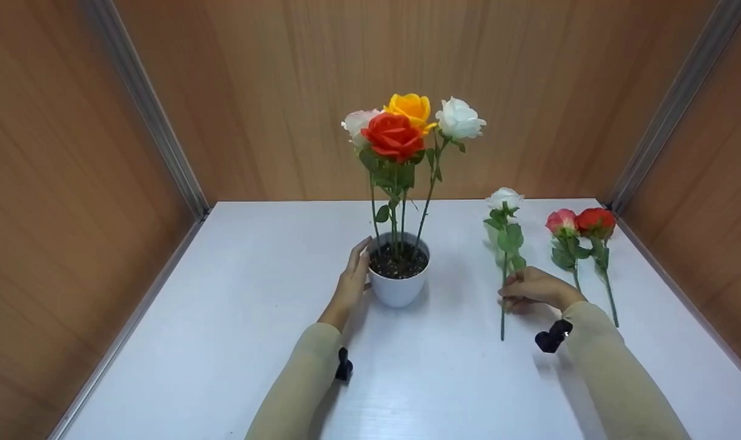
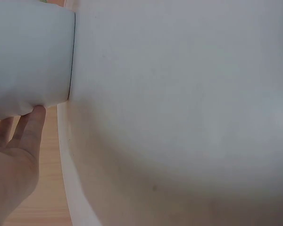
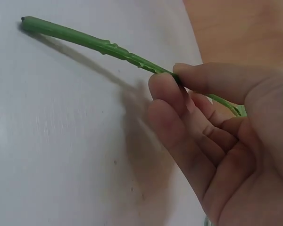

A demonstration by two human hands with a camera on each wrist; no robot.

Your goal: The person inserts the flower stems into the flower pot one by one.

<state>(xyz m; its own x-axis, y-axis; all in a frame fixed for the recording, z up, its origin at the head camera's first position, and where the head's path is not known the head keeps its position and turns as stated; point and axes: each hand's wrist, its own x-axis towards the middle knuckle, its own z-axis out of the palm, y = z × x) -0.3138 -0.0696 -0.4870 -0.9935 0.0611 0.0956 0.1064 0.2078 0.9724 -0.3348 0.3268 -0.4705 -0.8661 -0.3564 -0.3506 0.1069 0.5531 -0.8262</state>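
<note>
The left hand, fingers extended, touches the left side of a white flowerpot holding four roses on the worktop. Right of the flowerpot, the right hand pinches a loose white rose in a narrow grip; farther right of the flowerpot lie a pink rose and a red rose.

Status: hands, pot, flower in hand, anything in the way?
Left hand touches side of white pot. Right hand pinches loose white rose, outside pot. Pink rose and loose red rose lie farther right, not between right hand and pot.
</note>
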